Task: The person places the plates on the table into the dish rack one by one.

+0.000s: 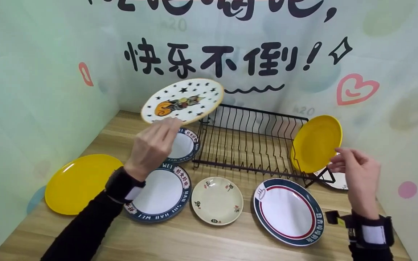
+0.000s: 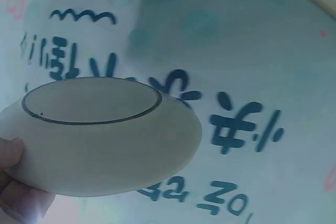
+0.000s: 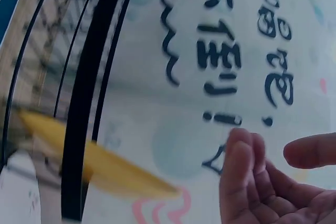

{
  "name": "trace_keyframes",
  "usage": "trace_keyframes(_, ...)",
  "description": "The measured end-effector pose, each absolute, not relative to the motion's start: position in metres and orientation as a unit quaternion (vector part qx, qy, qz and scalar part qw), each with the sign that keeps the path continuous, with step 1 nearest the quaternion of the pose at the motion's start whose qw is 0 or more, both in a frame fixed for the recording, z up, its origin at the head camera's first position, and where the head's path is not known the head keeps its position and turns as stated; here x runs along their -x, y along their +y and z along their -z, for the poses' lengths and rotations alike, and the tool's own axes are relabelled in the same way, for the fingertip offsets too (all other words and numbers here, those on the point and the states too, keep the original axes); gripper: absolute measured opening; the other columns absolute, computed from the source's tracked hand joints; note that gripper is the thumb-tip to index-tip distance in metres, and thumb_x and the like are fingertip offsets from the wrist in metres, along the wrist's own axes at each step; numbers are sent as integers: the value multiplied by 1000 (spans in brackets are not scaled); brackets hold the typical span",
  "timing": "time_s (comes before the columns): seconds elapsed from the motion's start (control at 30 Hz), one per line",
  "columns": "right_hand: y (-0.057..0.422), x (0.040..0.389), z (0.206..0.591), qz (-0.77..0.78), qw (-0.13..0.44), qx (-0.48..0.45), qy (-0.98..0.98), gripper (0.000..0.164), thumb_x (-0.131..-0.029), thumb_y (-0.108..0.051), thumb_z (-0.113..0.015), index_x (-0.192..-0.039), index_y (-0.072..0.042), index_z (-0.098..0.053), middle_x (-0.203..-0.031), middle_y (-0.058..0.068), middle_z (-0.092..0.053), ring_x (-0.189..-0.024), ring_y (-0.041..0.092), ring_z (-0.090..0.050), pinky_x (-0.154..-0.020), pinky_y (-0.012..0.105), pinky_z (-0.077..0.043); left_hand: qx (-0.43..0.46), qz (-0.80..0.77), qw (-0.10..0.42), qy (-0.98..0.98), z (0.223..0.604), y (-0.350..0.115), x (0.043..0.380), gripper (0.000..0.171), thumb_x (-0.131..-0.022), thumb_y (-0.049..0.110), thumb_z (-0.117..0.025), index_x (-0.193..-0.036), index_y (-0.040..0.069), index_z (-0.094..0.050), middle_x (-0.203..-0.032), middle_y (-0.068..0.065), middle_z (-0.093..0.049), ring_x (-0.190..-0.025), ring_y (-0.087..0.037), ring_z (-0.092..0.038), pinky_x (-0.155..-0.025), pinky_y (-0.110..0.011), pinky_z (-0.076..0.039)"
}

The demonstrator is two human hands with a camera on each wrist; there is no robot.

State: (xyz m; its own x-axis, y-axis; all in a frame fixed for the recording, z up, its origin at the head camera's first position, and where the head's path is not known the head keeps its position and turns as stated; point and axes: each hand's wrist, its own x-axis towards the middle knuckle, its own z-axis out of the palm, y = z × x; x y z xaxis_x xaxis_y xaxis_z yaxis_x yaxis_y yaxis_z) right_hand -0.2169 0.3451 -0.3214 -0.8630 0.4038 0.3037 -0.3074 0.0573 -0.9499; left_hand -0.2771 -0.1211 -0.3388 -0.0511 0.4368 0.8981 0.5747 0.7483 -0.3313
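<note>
My left hand grips the near edge of a white plate decorated with dark stars and an orange pumpkin, holding it up in the air, tilted, beyond the left end of the black wire dish rack. The left wrist view shows the plate's plain underside with fingers at its rim. A yellow plate leans upright in the rack's right end. Beside it is my right hand, thumb and fingers apart with nothing between them in the right wrist view.
On the wooden table lie a yellow plate at left, two blue-rimmed plates, a small cream plate and a dark-rimmed white plate. Another white plate shows partly behind the rack's right end. Printed cloth hangs behind.
</note>
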Motion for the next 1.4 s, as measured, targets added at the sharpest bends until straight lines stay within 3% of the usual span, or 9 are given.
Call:
trace_keyframes(0.23,322,213,324,-737,167,-71,-651,36,-99,-19,-61,-115,12,-62,-105,25,-68,-92,34,-69,-85,38,-53,390,75,618,-678,329,-72,270,18,-92,-3,-62,-109,-6,-65,-99,-22,-69,-87,-33,-70,-79,-39,-57)
trace_keyframes(0.47,312,216,329,-780,53,-86,-618,43,-104,-28,-51,-123,10,-56,-121,27,-62,-111,39,-61,-97,45,-45,427,76,641,-633,333,-27,269,15,-88,-3,-67,-104,-3,-68,-97,-18,-70,-87,-29,-71,-81,-32,-55)
trace_keyframes(0.63,313,220,331,-841,-67,-87,-530,52,-106,-38,-42,-132,6,-51,-138,29,-49,-131,42,-42,-109,47,-32,438,82,635,-632,347,-3,266,16,-88,-1,-69,-104,-1,-68,-98,-14,-71,-89,-24,-71,-85,-28,-53)
trace_keyframes(0.77,315,224,332,-889,-138,-60,-432,65,-105,-42,-42,-144,9,-30,-145,31,-39,-141,43,-25,-113,47,-24,448,72,617,-643,360,10,262,16,-91,1,-65,-106,0,-68,-100,-13,-71,-91,-22,-70,-87,-27,-51)
trace_keyframes(0.9,315,225,333,-905,-148,-42,-397,74,-103,-44,-45,-148,6,-14,-141,31,-41,-140,42,-27,-114,48,-24,465,56,601,-647,371,20,258,15,-93,2,-61,-106,1,-68,-101,-12,-71,-93,-21,-69,-90,-27,-50)
trace_keyframes(1.1,308,226,337,-899,-148,-31,-412,67,-103,-43,-46,-149,-2,-20,-144,24,-40,-127,37,-45,-110,44,-32,486,11,591,-644,384,25,255,17,-93,3,-62,-108,2,-69,-103,-12,-71,-95,-21,-69,-92,-30,-50)
trace_keyframes(1.23,307,227,338,-907,-146,-14,-394,57,-105,-31,-47,-150,-10,-20,-143,19,-41,-114,31,-52,-99,38,-44,498,0,586,-640,389,29,253,18,-92,4,-63,-109,4,-68,-104,-11,-71,-95,-21,-69,-91,-29,-50)
trace_keyframes(1.4,310,225,337,-924,-135,12,-358,54,-103,-15,-50,-149,-13,-20,-144,16,-44,-118,30,-55,-103,40,-42,505,0,576,-642,390,36,252,19,-94,5,-61,-111,4,-69,-105,-10,-71,-95,-21,-69,-91,-30,-50)
